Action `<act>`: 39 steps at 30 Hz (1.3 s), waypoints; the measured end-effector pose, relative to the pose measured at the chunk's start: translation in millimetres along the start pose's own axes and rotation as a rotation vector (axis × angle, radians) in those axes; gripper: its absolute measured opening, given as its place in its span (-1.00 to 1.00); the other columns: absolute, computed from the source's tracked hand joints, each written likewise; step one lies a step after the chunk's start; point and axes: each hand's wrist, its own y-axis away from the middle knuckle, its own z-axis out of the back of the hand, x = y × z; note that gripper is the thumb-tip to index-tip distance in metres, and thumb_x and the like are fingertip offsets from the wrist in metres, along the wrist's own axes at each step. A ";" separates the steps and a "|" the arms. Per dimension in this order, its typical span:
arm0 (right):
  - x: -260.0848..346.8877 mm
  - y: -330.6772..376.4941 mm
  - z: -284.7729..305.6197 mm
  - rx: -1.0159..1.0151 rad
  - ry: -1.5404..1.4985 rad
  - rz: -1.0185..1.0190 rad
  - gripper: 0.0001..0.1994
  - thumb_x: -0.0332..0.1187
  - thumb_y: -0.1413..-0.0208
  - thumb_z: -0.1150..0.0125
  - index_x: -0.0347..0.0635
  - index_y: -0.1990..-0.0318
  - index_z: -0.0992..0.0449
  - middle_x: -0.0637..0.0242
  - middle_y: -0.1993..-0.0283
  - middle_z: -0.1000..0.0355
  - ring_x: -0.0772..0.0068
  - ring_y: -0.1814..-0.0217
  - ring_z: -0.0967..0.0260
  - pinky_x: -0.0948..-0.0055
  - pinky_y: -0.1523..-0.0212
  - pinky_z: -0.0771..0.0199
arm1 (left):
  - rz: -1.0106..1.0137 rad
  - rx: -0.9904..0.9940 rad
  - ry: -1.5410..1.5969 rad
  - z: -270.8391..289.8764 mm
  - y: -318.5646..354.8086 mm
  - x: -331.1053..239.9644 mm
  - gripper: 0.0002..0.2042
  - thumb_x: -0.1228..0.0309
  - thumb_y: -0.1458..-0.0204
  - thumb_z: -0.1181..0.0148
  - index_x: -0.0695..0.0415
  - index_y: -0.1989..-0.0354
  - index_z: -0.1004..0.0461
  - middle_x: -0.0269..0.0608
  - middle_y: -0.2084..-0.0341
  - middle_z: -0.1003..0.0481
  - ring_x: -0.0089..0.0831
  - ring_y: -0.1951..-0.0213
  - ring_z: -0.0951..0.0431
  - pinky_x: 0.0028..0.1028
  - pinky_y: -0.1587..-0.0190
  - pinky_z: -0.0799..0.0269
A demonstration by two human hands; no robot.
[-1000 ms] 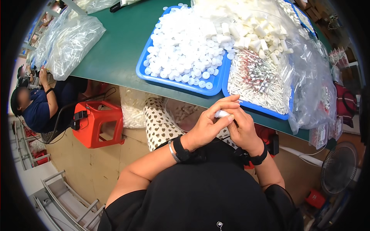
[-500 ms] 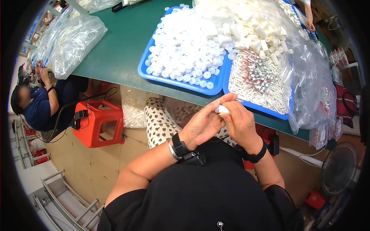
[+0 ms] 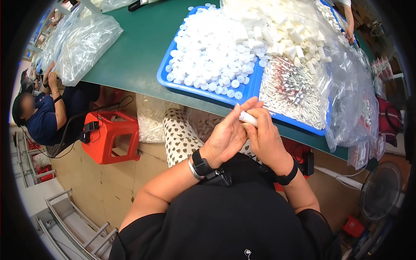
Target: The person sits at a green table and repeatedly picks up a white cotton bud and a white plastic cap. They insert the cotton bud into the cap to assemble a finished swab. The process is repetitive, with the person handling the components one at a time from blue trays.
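A short white plastic cylinder [image 3: 248, 119] sits between my hands above my lap, just in front of the trays. My right hand [image 3: 268, 141] grips it with the thumb and fingers. Its far end reaches the thumb of my left hand [image 3: 224, 138]. That hand is open with the palm turned up, its fingers stretched out behind the cylinder and partly hidden by it and my right hand. Closest to my hands are a blue tray [image 3: 208, 93] heaped with translucent white round caps and a second blue tray [image 3: 299, 125] holding many thin white pieces with red and silver parts.
White foam-like cylinders [image 3: 294, 39] spill from a clear bag over the trays on the green table [image 3: 134, 47]. More plastic bags [image 3: 93, 47] lie at the left. A red stool [image 3: 110, 138] stands left, near a seated person [image 3: 43, 115]. A fan [image 3: 381, 190] is at the right.
The white cylinder now shows more of its length between my hands. My right hand has turned slightly, and my left fingers have shifted up and a little left.
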 end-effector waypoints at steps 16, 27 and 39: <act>7.3 3.9 -14.5 -0.035 -0.097 -0.198 -0.85 -0.41 -0.28 -0.06 -0.28 0.08 -0.39 -0.03 0.33 -0.51 -0.16 0.34 -0.51 0.11 0.41 -0.47 | -0.033 -0.023 -0.185 2.4 0.8 7.3 -0.36 -0.12 -0.32 0.36 0.08 -0.40 0.00 -0.12 -0.33 -0.17 -0.26 -0.28 -0.28 -0.24 -0.34 -0.23; 5.0 -3.7 0.6 0.263 -1.175 -0.864 -0.61 -0.09 -0.43 0.16 -0.28 0.08 -0.42 0.43 0.52 -0.31 0.81 0.70 0.03 0.70 0.69 0.03 | 0.000 -0.059 -0.388 2.2 15.2 -9.0 -0.32 -0.15 -0.33 0.43 0.09 -0.45 0.04 -0.07 -0.36 -0.15 -0.29 -0.24 -0.32 -0.26 -0.27 -0.27; 18.0 5.2 -21.7 0.177 -0.281 -0.312 -0.71 -0.19 -0.39 0.08 -0.26 0.14 -0.41 0.18 0.54 -0.42 0.14 0.65 -0.37 0.18 0.58 -0.36 | -0.142 -0.157 -0.565 3.8 21.3 2.6 -0.50 0.07 -0.41 0.44 0.21 -0.19 -0.27 -0.13 -0.20 -0.34 -0.29 -0.16 -0.44 -0.31 -0.18 -0.42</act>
